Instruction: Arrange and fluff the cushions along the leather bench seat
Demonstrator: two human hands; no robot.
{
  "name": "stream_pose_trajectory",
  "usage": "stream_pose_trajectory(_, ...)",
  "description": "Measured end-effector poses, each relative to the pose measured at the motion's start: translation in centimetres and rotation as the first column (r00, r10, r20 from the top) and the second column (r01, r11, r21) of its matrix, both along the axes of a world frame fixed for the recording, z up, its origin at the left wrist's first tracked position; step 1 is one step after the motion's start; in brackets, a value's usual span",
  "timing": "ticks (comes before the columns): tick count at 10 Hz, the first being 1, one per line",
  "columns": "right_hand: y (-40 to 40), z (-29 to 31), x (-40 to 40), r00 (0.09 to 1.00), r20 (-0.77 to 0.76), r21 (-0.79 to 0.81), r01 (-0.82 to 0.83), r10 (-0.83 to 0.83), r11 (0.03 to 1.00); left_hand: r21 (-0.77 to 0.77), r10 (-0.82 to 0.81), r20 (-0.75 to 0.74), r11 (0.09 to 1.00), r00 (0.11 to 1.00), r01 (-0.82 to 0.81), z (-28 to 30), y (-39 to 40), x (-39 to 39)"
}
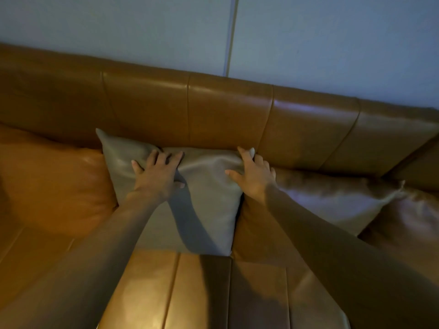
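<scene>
A grey cushion [206, 200] leans against the backrest of the tan leather bench [228, 115], in the middle of the view. My left hand [158, 173] lies flat on its upper left part, fingers spread. At the cushion's top right corner, my right hand [253, 175] has its fingers curled over the edge. An orange-tan leather cushion [54, 184] sits to the left, touching the grey one. To the right lies a second grey cushion [332, 198], tipped flat on the seat.
The bench seat [197, 293] runs along the bottom, with stitched seams. A pale wall [332, 43] with a vertical strip rises behind the backrest. Another brownish cushion [413, 224] shows at the far right edge.
</scene>
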State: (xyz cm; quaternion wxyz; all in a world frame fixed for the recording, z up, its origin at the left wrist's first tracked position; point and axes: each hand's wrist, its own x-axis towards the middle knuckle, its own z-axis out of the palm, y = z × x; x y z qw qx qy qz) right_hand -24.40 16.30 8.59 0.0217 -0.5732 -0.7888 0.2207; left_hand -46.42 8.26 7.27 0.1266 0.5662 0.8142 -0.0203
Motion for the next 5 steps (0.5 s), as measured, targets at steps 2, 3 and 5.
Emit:
stream_pose_trajectory(2,-1.8,1.3,1.8,1.000,-0.011,0.037,0.025,-0.024,0.999,0.161,0.071,-0.017,0.985,0.997,-0.067,0.1,-2.0,2.1)
stream_pose_trajectory(3,-2.8,2.5,3.6,1.000,-0.017,-0.047,0.002,-0.003,0.999,0.133,0.087,0.081,0.986,0.993,-0.098,1.2,-4.4,3.4)
stream_pose_trajectory(5,-7.4,7.0,6.8,0.990,-0.142,-0.309,-0.049,0.005,0.950,-0.003,-0.032,0.313,0.999,0.949,0.035,8.2,-9.8,6.4)
